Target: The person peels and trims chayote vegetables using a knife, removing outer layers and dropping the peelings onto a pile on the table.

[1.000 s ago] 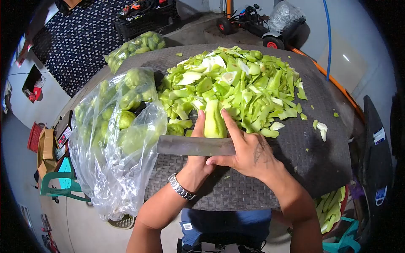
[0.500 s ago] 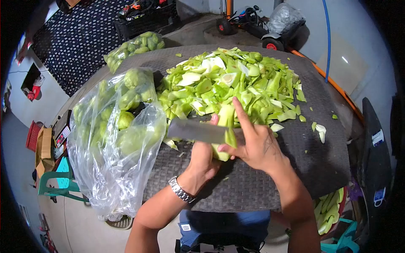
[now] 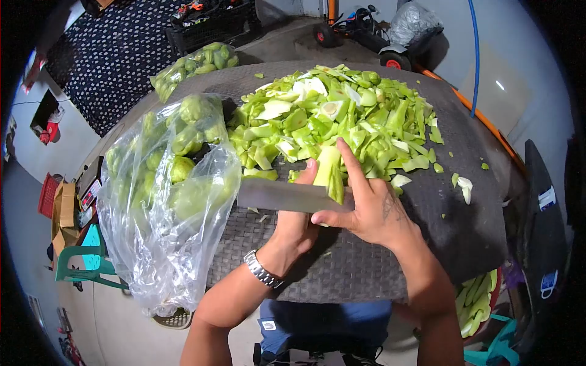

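One green vegetable (image 3: pixel 328 166) above the worktop (image 3: pixel 360 277) is apparently being peeled: your left hand (image 3: pixel 293 229) holds it in curled, partly hidden fingers, your right hand (image 3: pixel 375 213) clasps the knife (image 3: pixel 281 194), index finger (image 3: pixel 353 165) extended, and the next stroke should call for a steady grip.

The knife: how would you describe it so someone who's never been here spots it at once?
On the dark woven table, find the large heap of cut green pieces. Just below it in the picture, the right hand holds the knife against a pale-green vegetable. It alone is a flat, grey, roughly rectangular blade amid all that green.
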`<act>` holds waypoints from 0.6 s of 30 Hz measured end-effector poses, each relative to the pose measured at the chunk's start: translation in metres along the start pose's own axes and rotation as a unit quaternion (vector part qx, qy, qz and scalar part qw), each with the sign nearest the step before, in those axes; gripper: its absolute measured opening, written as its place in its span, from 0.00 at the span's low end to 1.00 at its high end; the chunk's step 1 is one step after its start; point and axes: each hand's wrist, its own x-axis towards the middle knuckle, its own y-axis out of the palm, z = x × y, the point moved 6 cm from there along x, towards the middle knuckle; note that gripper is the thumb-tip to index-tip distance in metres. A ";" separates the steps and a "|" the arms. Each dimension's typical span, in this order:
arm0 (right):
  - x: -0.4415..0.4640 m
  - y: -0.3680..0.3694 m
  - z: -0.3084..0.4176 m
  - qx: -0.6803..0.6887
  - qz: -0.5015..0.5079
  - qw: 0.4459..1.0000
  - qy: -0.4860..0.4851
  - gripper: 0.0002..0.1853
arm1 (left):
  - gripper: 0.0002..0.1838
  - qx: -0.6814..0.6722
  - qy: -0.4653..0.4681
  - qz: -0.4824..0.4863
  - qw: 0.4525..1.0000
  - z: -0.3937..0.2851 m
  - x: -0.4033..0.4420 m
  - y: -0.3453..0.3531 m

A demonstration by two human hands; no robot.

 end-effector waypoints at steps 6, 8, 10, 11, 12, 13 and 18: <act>0.003 -0.007 -0.013 -0.056 -0.075 0.995 -0.034 0.61 | 0.24 0.009 -0.011 -0.101 0.995 0.000 -0.009 0.000; 0.004 -0.010 -0.021 -0.027 -0.045 0.998 0.029 0.60 | 0.21 0.009 -0.003 -0.118 0.993 -0.001 -0.012 0.003; 0.005 -0.013 -0.029 -0.024 -0.080 0.996 0.010 0.60 | 0.23 0.020 -0.037 -0.076 0.996 0.006 -0.008 -0.004; 0.005 -0.014 -0.030 -0.022 -0.096 0.995 0.000 0.60 | 0.24 0.024 -0.054 -0.055 0.997 0.009 -0.007 -0.006; 0.005 -0.014 -0.032 -0.025 -0.089 0.996 0.017 0.59 | 0.25 0.026 -0.055 -0.053 0.997 0.008 -0.006 -0.005; 0.005 -0.014 -0.033 -0.028 -0.083 0.996 0.034 0.58 | 0.26 0.028 -0.054 -0.051 0.997 0.007 -0.006 -0.003; 0.006 -0.027 -0.048 -0.059 -0.079 0.980 0.171 0.51 | 0.29 0.024 -0.080 -0.030 0.996 0.003 -0.006 -0.001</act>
